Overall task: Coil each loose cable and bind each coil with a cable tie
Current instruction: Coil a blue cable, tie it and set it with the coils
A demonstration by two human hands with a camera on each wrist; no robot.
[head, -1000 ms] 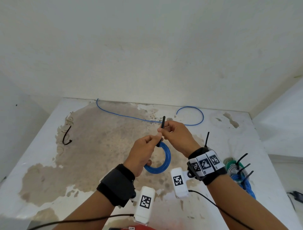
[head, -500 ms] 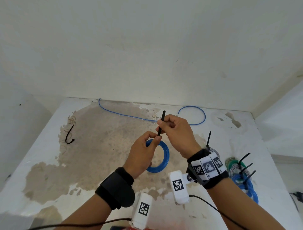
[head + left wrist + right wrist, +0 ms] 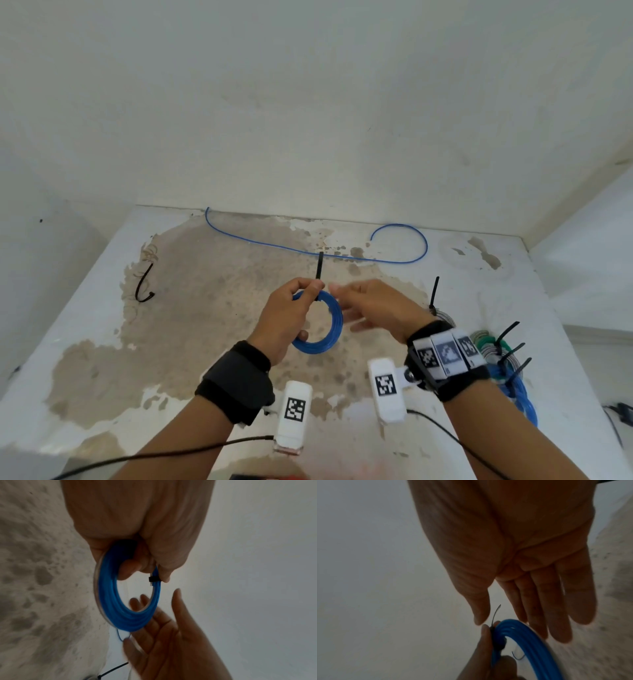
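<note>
A blue cable coil (image 3: 330,329) hangs in the air above the table, held at its top by my left hand (image 3: 291,315), whose fingers pinch it where a black cable tie (image 3: 319,270) wraps it. The tie's tail sticks straight up. In the left wrist view the coil (image 3: 116,601) and the tie's band (image 3: 153,579) show under my curled fingers. My right hand (image 3: 373,308) is just right of the coil, fingers straight and spread, holding nothing; the right wrist view shows the right hand's fingers (image 3: 539,608) above the coil (image 3: 527,642).
A loose blue cable (image 3: 308,251) runs along the back of the stained table (image 3: 171,342). A spare black tie (image 3: 144,284) lies at the left. Several bound coils with black tie tails (image 3: 503,359) sit at the right edge, behind my right wrist.
My right hand has let go of the tie's tail and opened, drawing back to the right. The left hand still holds the coil at the tie.
</note>
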